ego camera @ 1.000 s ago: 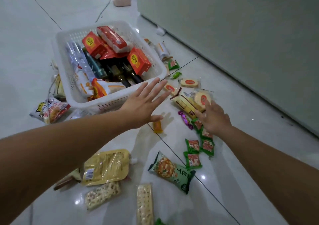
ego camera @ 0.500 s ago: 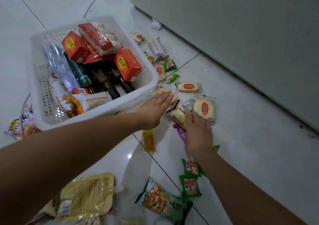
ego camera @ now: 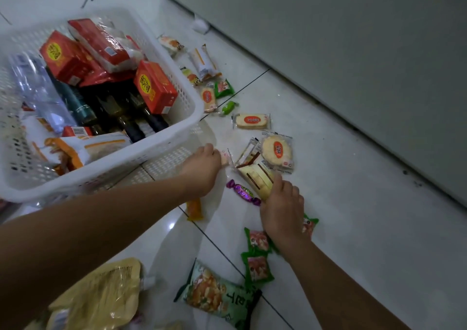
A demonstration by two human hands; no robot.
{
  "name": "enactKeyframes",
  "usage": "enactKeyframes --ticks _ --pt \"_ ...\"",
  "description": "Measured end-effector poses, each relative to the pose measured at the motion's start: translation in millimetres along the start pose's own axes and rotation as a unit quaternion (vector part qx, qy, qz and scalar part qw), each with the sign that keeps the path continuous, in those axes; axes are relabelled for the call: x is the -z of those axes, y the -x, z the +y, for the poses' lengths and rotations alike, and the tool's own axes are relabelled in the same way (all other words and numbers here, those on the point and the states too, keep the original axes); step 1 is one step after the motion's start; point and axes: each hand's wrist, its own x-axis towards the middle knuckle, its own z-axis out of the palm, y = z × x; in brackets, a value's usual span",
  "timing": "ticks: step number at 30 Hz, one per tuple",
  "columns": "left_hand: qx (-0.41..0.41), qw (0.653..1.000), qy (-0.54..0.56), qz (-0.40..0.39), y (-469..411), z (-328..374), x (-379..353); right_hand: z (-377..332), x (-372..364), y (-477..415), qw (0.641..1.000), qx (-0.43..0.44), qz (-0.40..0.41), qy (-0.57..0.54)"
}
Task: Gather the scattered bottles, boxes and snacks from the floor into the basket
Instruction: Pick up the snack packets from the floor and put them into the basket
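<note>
The white basket (ego camera: 174, 142) at the left holds red boxes, dark bottles and snack packs. My left hand (ego camera: 202, 169) is down on the floor just right of the basket, fingers closing on a small wrapped rice cracker (ego camera: 224, 157). My right hand (ego camera: 281, 208) grips the near end of a yellow-and-brown snack pack (ego camera: 255, 175). A round rice cracker pack (ego camera: 277, 150) lies just beyond it. A purple candy (ego camera: 242, 192) sits between my two hands. Green snack packets (ego camera: 256, 253) lie under my right wrist.
More snacks are scattered on the white tiles: an oval cracker (ego camera: 251, 121), a green candy (ego camera: 228, 107), an orange stick (ego camera: 194, 208), a green chip bag (ego camera: 219, 295) and a yellow pouch (ego camera: 101, 296). A grey cabinet wall (ego camera: 353, 51) borders the right.
Both hands dropped to the floor. The left hand went from open in the air to closing on the small cracker; the right hand slid forward and took hold of the yellow snack pack.
</note>
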Motion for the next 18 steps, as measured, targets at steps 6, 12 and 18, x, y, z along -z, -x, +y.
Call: enactKeyframes --ticks 6,12,18 --pt "0.050 0.996 -0.030 -0.067 31.5 -14.2 -3.4 8.7 11.1 8.2 0.996 -0.020 -0.068 0.045" --pt "0.053 0.994 0.088 -0.035 61.5 -30.9 13.7 0.1 23.6 17.7 0.999 -0.006 -0.045 0.018" --pt "-0.008 0.996 0.081 0.045 98.0 -47.6 63.0 -34.4 69.8 15.6 0.996 0.058 0.022 -0.070"
